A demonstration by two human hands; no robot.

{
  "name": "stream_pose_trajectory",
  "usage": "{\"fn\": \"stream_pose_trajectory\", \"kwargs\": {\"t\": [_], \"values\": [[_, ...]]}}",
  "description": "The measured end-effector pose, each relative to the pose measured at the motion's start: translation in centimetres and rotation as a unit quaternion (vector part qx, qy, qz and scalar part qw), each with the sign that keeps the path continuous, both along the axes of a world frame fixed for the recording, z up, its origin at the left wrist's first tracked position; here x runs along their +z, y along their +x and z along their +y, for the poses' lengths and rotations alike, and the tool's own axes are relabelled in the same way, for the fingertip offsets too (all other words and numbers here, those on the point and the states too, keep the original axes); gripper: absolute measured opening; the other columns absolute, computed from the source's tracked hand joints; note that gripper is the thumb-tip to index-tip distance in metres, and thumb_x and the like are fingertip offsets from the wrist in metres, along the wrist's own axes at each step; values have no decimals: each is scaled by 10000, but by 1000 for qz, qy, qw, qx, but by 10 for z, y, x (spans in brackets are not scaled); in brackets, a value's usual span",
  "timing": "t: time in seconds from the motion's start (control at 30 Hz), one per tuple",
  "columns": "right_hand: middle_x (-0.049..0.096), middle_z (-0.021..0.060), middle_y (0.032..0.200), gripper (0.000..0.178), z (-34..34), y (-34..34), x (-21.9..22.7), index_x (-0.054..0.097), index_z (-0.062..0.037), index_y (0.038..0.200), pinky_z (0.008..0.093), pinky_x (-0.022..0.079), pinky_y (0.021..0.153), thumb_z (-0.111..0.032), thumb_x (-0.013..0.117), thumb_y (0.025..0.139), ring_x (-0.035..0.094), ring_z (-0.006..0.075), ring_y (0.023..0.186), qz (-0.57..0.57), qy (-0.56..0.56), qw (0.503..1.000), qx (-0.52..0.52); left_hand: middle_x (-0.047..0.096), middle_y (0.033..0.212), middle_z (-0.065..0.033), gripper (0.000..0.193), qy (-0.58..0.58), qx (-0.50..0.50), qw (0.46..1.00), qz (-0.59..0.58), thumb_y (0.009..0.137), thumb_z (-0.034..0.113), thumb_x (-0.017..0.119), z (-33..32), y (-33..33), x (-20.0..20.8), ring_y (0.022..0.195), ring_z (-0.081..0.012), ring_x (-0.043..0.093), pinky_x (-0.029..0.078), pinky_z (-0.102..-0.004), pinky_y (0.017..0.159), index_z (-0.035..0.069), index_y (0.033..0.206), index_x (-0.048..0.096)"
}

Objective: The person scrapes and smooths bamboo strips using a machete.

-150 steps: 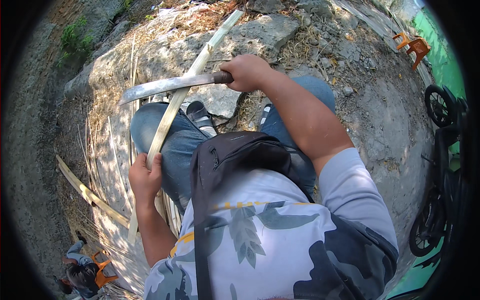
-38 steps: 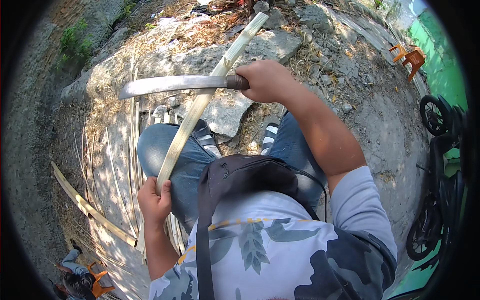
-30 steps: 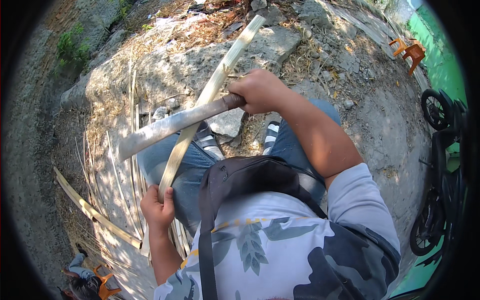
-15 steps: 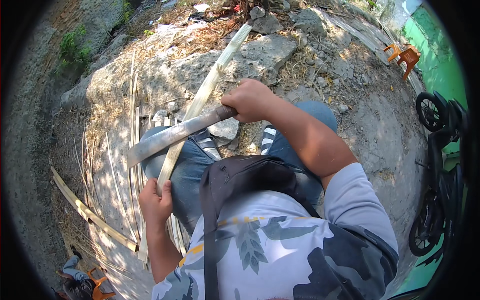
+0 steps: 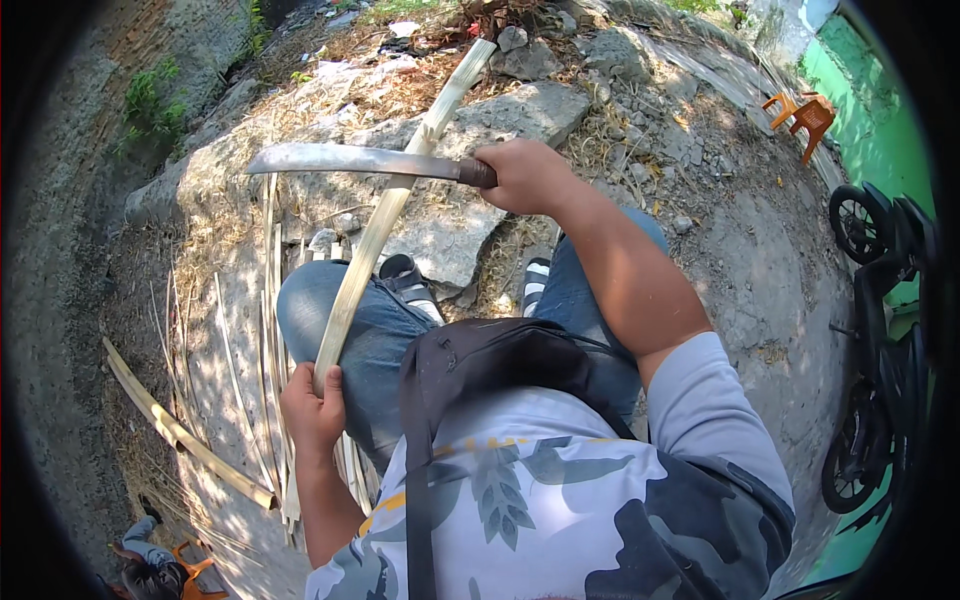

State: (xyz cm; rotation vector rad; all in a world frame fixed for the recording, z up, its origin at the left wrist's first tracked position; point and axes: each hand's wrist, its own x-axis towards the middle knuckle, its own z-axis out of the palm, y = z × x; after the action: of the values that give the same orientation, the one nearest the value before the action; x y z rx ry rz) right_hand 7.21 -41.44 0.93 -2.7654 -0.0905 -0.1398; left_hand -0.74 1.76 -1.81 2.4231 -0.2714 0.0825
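Note:
My left hand [image 5: 314, 408] is closed around the near end of a long, pale split-bamboo strip [image 5: 372, 240]. The strip slants away across my left knee, its far end over the rocks. My right hand [image 5: 522, 178] grips the dark handle of a machete [image 5: 350, 160]. Its long, worn steel blade points left and crosses the strip a little below a rough node. Whether the edge touches the bamboo I cannot tell.
Narrow bamboo strips [image 5: 272, 300] lie on the ground at my left, beside a thicker bamboo piece [image 5: 185, 437]. A broken slab [image 5: 445, 240] sits before my feet. At the right stand a motorcycle [image 5: 875, 350] and orange chairs [image 5: 808, 120]. Another person [image 5: 150, 560] is at the lower left.
The machete has moved up along the strip, away from me, and its blade has swung from slanting down-left to nearly level. My left hand and the strip have hardly moved.

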Motion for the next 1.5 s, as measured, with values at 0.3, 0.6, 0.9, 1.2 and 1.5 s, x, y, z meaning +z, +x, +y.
{"fn": "stream_pose_trajectory", "kwargs": {"t": [0.3, 0.6, 0.9, 1.2, 1.5], "values": [[692, 59, 726, 185, 45, 1, -30, 639, -161, 871, 443, 525, 816, -229, 739, 732, 706, 319, 772, -70, -90, 972, 206, 607, 658, -179, 372, 41, 6, 999, 9, 971, 332, 722, -3, 5, -3, 571, -316, 586, 449, -413, 570, -15, 871, 632], [747, 131, 965, 213, -18, 14, -28, 723, -159, 1006, 502, 565, 865, -252, 684, 818, 724, 352, 971, 72, 55, 994, -57, 617, 672, -192, 384, 22, -11, 999, -42, 976, 337, 708, -12, 11, -5, 576, -350, 590, 456, -425, 573, -23, 864, 631], [710, 92, 780, 169, 27, 5, -34, 684, -159, 880, 499, 558, 703, -240, 730, 739, 713, 362, 789, -2, -64, 987, 146, 601, 638, -188, 364, 74, 8, 997, -1, 971, 339, 716, -15, 9, 12, 568, -347, 588, 451, -434, 572, 0, 865, 640], [749, 140, 968, 240, -18, 18, -29, 719, -140, 1001, 500, 567, 853, -257, 721, 791, 722, 358, 961, 59, 49, 996, -44, 602, 652, -202, 405, 45, 2, 999, -26, 969, 378, 714, -10, 7, 0, 599, -392, 601, 455, -449, 581, -5, 859, 640], [730, 129, 870, 168, 12, 6, -31, 705, -151, 928, 514, 564, 775, -242, 720, 788, 720, 371, 868, 43, -22, 998, 41, 573, 635, -203, 459, 100, 19, 995, -5, 955, 405, 716, -16, 8, 14, 585, -404, 573, 437, -471, 570, 4, 779, 578]]}}
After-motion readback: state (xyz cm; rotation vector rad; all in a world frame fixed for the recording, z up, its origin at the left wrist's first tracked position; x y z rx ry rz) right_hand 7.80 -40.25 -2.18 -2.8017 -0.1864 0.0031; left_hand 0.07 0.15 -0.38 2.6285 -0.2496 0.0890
